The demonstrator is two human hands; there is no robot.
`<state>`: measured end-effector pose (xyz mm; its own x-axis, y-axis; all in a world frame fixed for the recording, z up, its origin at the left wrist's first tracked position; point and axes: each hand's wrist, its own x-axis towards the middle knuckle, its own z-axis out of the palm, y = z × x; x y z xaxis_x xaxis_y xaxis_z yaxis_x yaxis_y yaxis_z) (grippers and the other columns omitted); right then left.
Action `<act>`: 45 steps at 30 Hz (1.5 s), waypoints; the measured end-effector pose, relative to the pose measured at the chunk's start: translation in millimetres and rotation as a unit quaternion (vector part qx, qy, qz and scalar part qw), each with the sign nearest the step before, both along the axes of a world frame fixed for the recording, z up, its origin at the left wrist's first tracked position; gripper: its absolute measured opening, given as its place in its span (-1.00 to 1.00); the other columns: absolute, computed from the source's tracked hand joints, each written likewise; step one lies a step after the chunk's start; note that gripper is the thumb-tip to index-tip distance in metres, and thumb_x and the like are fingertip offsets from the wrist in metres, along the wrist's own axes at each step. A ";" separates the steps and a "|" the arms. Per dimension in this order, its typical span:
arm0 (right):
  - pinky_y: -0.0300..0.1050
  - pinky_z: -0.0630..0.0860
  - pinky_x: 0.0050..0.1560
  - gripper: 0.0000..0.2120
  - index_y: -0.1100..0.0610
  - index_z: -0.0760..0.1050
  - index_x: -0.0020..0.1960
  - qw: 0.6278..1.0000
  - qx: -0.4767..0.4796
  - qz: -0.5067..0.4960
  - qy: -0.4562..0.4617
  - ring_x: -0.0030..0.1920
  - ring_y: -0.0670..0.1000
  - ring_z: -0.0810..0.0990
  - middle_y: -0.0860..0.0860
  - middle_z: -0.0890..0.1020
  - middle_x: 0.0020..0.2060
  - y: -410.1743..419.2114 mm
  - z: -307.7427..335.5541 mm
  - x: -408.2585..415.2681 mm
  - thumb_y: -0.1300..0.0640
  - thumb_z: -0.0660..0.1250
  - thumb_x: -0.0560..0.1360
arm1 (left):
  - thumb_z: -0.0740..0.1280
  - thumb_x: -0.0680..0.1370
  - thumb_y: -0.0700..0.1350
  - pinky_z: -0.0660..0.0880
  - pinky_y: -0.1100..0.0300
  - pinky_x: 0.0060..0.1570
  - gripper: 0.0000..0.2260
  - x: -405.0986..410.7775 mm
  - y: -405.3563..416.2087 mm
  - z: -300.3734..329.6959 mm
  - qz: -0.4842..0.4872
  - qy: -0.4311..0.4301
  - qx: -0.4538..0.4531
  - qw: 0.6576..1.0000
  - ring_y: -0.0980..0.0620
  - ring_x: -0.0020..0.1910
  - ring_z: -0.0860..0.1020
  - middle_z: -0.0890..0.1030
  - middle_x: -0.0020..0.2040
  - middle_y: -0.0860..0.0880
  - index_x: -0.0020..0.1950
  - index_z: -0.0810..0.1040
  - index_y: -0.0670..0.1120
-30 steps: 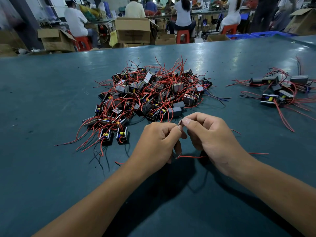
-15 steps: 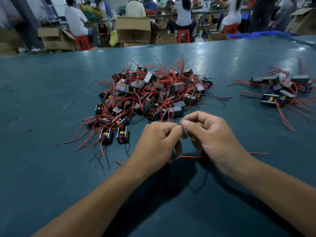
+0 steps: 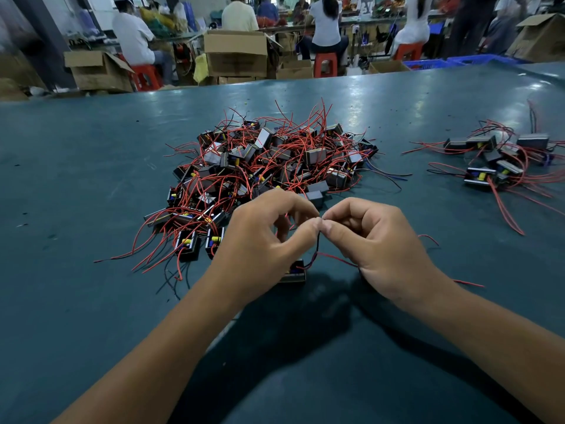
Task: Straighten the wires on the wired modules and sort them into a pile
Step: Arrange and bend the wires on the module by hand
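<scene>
I pinch one module's wire between left hand and right hand, just before the big tangled heap, while the small sorted pile lies right of it: mostly undone.

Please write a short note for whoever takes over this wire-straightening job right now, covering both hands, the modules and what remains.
Left hand and right hand: fingertips meet, both pinching the top of a dark wire.
That wire runs down to one module between the hands, low over the table; its red wire trails right under the right hand.
Done: a small sorted pile on the far right.
Left: the big tangled heap in the centre is still to go. Finish this module, then add it to the right-hand pile.
</scene>
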<state>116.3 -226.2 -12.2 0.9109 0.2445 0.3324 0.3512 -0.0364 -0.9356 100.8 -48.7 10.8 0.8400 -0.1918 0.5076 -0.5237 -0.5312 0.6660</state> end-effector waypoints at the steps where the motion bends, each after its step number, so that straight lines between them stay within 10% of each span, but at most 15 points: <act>1: -0.31 0.25 -0.43 -0.91 0.16 0.58 -0.13 1.000 -0.013 0.008 -0.010 -0.44 -0.11 0.31 -0.03 0.44 -0.47 -0.5 0.5 -0.7 0.25 0.39 0.55 | 0.40 0.54 -0.07 0.31 0.43 -0.27 -0.93 -0.4 1.9 1.8 -0.010 -0.016 0.027 0.999 0.14 -0.28 0.47 0.55 -0.22 0.14 -0.09 0.64 -0.05; 9: -0.12 0.32 -0.39 -0.93 0.09 0.59 -0.12 0.994 -0.086 0.035 -0.050 -0.39 -0.05 0.34 0.00 0.44 -0.45 -4.3 4.3 -5.9 0.10 0.38 0.49 | 0.32 0.58 -0.06 0.27 0.37 -0.28 -0.84 -0.5 8.1 6.7 -0.026 -0.046 0.120 0.991 0.16 -0.28 0.42 0.46 -0.27 0.12 -0.14 0.58 -0.09; 14: -0.32 0.31 -0.39 -0.93 0.10 0.57 -0.13 0.973 -0.170 0.027 -0.157 -0.44 -0.18 0.35 -0.02 0.49 -0.48 -7.0 7.1 -9.0 0.20 0.40 0.53 | 0.35 0.59 -0.11 0.18 0.35 -0.47 -0.78 0.3 7.7 4.9 -0.059 0.150 0.002 0.987 0.18 -0.50 0.24 0.34 -0.45 0.12 -0.27 0.55 -0.07; 20: -0.49 0.24 -0.33 -0.95 0.14 0.57 -0.08 0.920 -0.276 0.000 -0.278 -0.42 -0.24 0.35 -0.30 0.37 -0.43 -8.5 11.1 -9.5 0.16 0.37 0.53 | 0.35 0.50 -0.15 0.17 0.32 -0.53 -0.78 -2.3 3.7 2.5 -0.094 0.393 -0.208 0.891 0.07 -0.50 0.22 0.35 -0.41 -0.08 -0.37 0.53 -0.07; 24: -0.42 0.24 -0.39 -0.95 0.11 0.55 -0.10 0.938 -0.240 0.001 -0.249 -0.47 -0.06 0.36 -0.04 0.46 -0.49 -11.8 9.1 -6.2 0.15 0.37 0.54 | 0.35 0.58 -0.27 0.37 0.32 -0.42 -0.85 1.8 15.5 4.9 -0.091 0.184 -0.067 0.976 0.14 -0.43 0.42 0.51 -0.36 0.11 -0.16 0.59 -0.09; 28: -0.41 0.25 -0.39 -0.94 0.10 0.55 -0.11 0.950 -0.217 0.006 -0.225 -0.48 -0.11 0.36 -0.02 0.48 -0.46 -14.0 8.8 -5.6 0.15 0.37 0.54 | 0.49 0.52 -0.22 0.48 0.13 -0.28 -0.91 4.1 24.9 7.8 -0.128 0.012 0.066 0.990 0.05 -0.24 0.52 0.57 -0.12 0.06 -0.03 0.66 -0.06; 35: -0.45 0.22 -0.39 -0.96 0.08 0.56 -0.09 0.953 -0.209 0.037 -0.216 -0.49 -0.16 0.33 -0.12 0.43 -0.48 -13.1 8.5 -8.3 0.16 0.36 0.54 | 0.48 0.49 -0.16 0.36 0.44 -0.09 -0.93 4.6 26.0 12.7 -0.133 -0.093 0.139 0.977 0.27 -0.13 0.48 0.60 -0.11 -0.02 -0.09 0.69 -0.14; 45: -0.51 0.24 -0.31 -0.96 0.14 0.58 -0.05 0.923 -0.270 0.025 -0.272 -0.40 -0.30 0.39 -0.32 0.40 -0.40 -11.9 11.4 -11.0 0.18 0.36 0.53 | 0.44 0.52 -0.06 0.46 0.19 -0.12 -0.87 3.6 28.4 15.2 -0.138 -0.116 0.200 0.963 0.03 -0.13 0.51 0.60 -0.11 0.01 -0.08 0.68 -0.11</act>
